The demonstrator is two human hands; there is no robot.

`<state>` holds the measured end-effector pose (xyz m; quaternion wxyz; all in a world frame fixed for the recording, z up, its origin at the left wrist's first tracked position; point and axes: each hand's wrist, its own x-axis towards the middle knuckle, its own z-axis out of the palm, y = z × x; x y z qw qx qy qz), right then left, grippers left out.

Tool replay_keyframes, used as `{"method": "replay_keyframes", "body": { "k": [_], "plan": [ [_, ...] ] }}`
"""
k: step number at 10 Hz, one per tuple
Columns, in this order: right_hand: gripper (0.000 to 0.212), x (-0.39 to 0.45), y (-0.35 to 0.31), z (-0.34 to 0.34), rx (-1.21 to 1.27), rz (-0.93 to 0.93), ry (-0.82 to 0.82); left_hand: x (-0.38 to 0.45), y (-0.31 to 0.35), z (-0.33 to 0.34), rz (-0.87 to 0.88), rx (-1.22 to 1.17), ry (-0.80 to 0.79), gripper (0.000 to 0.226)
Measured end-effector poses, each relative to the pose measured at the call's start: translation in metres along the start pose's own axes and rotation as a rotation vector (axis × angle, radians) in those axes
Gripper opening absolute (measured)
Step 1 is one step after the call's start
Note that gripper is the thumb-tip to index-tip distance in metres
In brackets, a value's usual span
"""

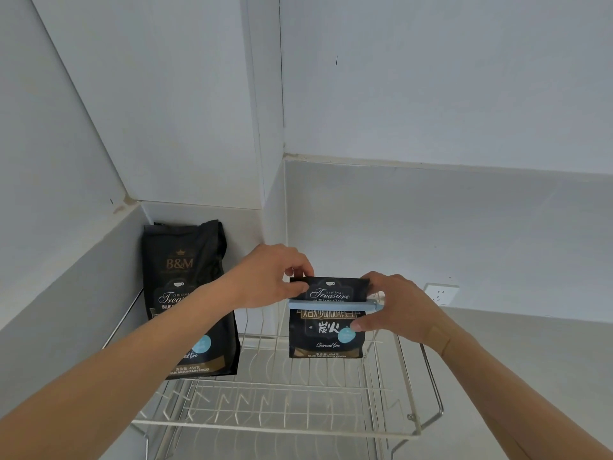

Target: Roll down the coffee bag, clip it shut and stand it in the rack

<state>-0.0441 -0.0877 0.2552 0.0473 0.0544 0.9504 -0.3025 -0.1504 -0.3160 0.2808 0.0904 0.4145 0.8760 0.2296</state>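
A black coffee bag (326, 340) with its top rolled down stands upright in the back of the wire rack (428, 426). A light blue clip (331, 304) runs straight across the bag just under the rolled top. My left hand (268, 277) pinches the bag's upper left corner. At the right end of the clip, my right hand (398, 307) holds it with the thumb pressed on the bag's front. A second, taller black coffee bag (185, 280) stands unrolled at the rack's left end, partly behind my left forearm.
The rack sits on a pale counter in a corner, with white walls close behind and to the left. A wall socket (440, 293) is behind the rack on the right. Upright wire prongs fill the rack's front rows.
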Motion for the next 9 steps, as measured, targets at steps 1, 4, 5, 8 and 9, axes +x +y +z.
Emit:
{"method": "replay_keyframes", "body": {
  "k": [1,4,5,8,9],
  "plan": [
    [0.053,-0.002,-0.001,-0.002,0.132,0.001,0.032,-0.002,-0.002,0.002,-0.008,-0.034,0.014,0.018],
    [0.048,-0.01,0.001,0.0,0.099,-0.032,0.122,-0.016,-0.007,0.012,-0.041,-0.104,0.076,0.025],
    [0.048,-0.013,0.003,0.0,0.09,-0.045,0.163,-0.019,-0.005,0.013,-0.051,-0.104,0.095,0.026],
    [0.05,-0.044,0.023,-0.013,0.125,-0.038,0.248,-0.024,0.015,0.017,-0.061,-0.034,0.082,0.03],
    [0.049,-0.055,0.031,-0.022,0.117,-0.028,0.265,-0.024,0.021,0.017,-0.071,-0.03,0.094,0.032]
  ]
}}
